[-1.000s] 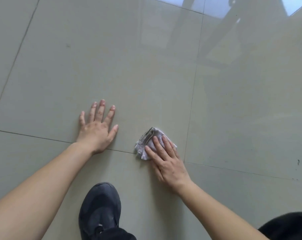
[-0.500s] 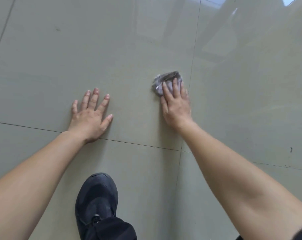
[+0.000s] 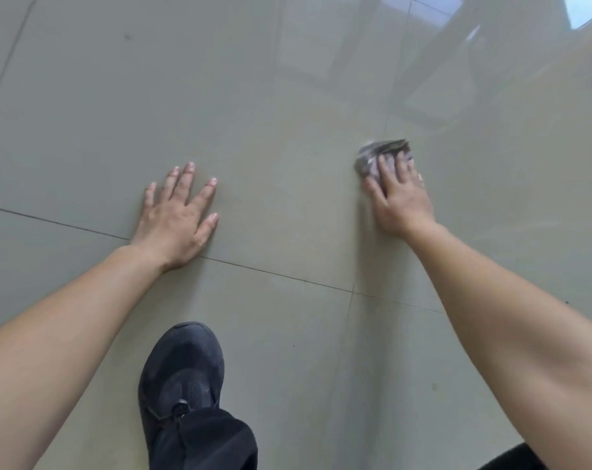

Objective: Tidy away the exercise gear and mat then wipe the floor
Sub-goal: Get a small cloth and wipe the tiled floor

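Note:
A small crumpled grey-white cloth (image 3: 379,152) lies on the glossy beige tile floor (image 3: 253,113), right of centre. My right hand (image 3: 399,195) presses flat on it with straight fingers, covering its near half; the hand is blurred. My left hand (image 3: 177,217) rests flat on the floor to the left, fingers spread, palm over a grout line. No exercise gear or mat is in view.
My black shoe (image 3: 182,374) and dark trouser leg stand on the tile at the bottom centre. Grout lines cross the floor under my left wrist and below my right hand. A bright window reflection (image 3: 586,10) shows at the top right.
My right hand has slid the cloth away from me and then to the right across the tile. My left hand stays planted on the floor.

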The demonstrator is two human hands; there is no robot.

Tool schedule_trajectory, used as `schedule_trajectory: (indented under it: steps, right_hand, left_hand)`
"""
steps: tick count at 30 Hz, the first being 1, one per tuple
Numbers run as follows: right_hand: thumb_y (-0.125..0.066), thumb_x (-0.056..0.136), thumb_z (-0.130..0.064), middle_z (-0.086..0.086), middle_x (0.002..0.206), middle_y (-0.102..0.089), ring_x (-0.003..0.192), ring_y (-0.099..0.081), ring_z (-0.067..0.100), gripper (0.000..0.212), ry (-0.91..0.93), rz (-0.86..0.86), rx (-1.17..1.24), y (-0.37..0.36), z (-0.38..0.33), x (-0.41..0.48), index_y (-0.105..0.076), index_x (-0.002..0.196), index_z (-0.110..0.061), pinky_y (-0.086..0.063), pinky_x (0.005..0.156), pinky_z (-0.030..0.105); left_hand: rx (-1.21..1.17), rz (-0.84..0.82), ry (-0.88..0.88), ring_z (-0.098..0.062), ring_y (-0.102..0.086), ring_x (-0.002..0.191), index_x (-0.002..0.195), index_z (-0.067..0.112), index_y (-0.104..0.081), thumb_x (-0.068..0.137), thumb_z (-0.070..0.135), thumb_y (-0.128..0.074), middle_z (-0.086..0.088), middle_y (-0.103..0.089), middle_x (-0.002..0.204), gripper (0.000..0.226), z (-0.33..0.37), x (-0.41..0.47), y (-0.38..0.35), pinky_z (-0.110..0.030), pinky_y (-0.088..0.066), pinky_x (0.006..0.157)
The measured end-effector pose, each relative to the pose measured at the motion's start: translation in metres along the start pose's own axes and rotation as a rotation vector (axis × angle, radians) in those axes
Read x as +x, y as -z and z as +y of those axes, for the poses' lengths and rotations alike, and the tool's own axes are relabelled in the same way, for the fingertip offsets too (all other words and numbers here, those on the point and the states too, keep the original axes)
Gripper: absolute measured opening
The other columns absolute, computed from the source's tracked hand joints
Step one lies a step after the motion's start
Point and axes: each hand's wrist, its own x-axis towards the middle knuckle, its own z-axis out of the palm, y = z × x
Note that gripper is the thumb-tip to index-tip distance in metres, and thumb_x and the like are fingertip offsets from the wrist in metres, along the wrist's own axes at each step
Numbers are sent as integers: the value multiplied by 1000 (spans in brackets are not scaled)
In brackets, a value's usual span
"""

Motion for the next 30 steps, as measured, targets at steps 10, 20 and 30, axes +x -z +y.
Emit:
schedule_trajectory:
  steps: [10,20,30]
  right_hand:
    - [-31,104,-50,9,164,-20,153,-4,33,54,915,-64,-97,-92,-156,-111,-39,152,-26,-3,125,46]
    - [-26,104,-46,6,165,-20,153,-14,29,54,260,135,40,-6,-107,67,-33,154,-26,-15,124,42]
    - [-30,98,-26,9,165,-17,153,-3,34,56,1127,-136,-137,-86,-213,-78,-34,154,-25,-4,125,47]
  left_hand:
    - [-52,156,259,-35,-19,147,152,21,-33,100,38,-33,-17,-18,161,54,-60,-45,-14,-52,-16,115]
    - [-109,174,270,-32,-19,148,152,14,-33,93,42,-24,-14,-18,162,66,-65,-52,-18,-49,-15,117]
    - [-191,327,555,-37,-24,143,145,9,-41,92,36,-26,-21,-25,158,62,-99,-63,-19,-55,-18,113]
